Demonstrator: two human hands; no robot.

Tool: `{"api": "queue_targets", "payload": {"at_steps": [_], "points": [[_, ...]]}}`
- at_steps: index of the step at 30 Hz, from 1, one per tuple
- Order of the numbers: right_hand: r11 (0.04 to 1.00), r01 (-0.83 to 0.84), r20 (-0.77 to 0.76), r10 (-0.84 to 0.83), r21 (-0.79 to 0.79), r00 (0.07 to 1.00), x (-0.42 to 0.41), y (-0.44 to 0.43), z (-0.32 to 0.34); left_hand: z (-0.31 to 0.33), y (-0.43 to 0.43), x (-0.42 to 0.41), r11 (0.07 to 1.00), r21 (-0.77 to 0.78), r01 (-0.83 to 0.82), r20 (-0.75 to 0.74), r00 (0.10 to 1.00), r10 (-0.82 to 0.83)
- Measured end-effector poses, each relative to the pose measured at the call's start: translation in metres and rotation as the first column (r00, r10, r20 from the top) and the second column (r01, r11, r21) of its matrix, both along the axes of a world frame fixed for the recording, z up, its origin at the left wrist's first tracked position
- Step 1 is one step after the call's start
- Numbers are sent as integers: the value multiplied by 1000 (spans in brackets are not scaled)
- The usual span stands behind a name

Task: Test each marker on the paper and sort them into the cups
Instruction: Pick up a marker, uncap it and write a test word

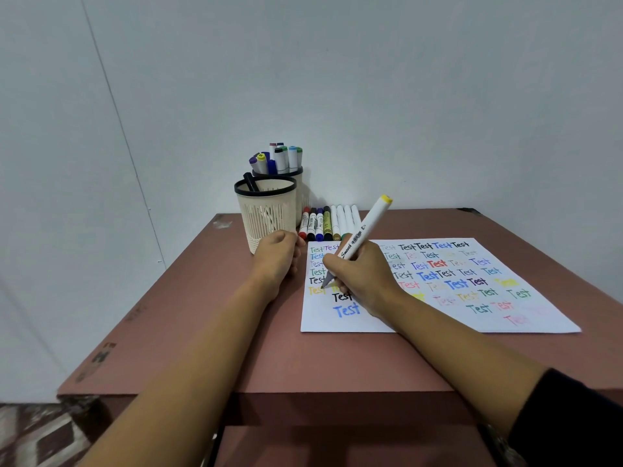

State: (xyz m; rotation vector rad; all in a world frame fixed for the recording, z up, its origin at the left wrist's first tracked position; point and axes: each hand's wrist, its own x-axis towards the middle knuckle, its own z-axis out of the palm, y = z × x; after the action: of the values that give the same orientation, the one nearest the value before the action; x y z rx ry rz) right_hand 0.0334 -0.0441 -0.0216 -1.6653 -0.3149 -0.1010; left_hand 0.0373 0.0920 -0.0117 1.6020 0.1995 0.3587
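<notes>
Yellow marker [365,230] slanted on the paper [539,311].
Right hand [365,281] gripped it, tip lower left, tail upper right; left hand [278,261] curled nearby, its hold unclear.

matt paper sheet [438,318], slatted plastic cup [266,220], matt table [303,358].

Dark sleeve [573,419], right arm, left bare

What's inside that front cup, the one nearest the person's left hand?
One black marker leans inside the front cup, its top above the rim. The cup's wall hides its lower part and the bottom.
</notes>
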Motion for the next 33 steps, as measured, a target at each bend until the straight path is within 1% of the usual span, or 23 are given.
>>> {"api": "queue_targets", "payload": {"at_steps": [5,7,10,13,15,19,21,23,24,27,33], "points": [[997,47,15,-46,-58,999,-1,-1,1,0,0,-1,1000,23,2,0,1000,-2],[999,36,-6,-36,-28,999,-2,-2,3,1,0,-2,999,46,0,-2,1000,1],[987,21,-121,-2,160,993,-2,-6,6,3,-2,-4,999,42,11,5,1000,-11],[938,31,-233,53,345,971,-1,-11,12,5,-2,-6,999,1,49,17,999,-49],[904,35,-255,82,426,963,-1,-14,16,6,-2,-8,998,27,64,29,997,-65],[833,64,-250,92,550,964,0,-17,22,8,-6,-13,988,126,88,70,993,-97],[790,85,-260,97,607,961,0,-19,25,7,-7,-15,973,200,115,91,987,-135],[783,93,-263,92,615,960,-1,-21,27,4,-6,-15,945,289,155,99,977,-190],[789,91,-258,88,607,962,-1,-22,27,3,-5,-15,938,298,179,102,971,-217],[806,66,-230,89,588,969,-2,-23,27,3,-5,-14,939,256,228,112,958,-263],[835,41,-213,92,549,973,-1,-21,26,3,-6,-16,927,248,280,131,939,-319]]}}
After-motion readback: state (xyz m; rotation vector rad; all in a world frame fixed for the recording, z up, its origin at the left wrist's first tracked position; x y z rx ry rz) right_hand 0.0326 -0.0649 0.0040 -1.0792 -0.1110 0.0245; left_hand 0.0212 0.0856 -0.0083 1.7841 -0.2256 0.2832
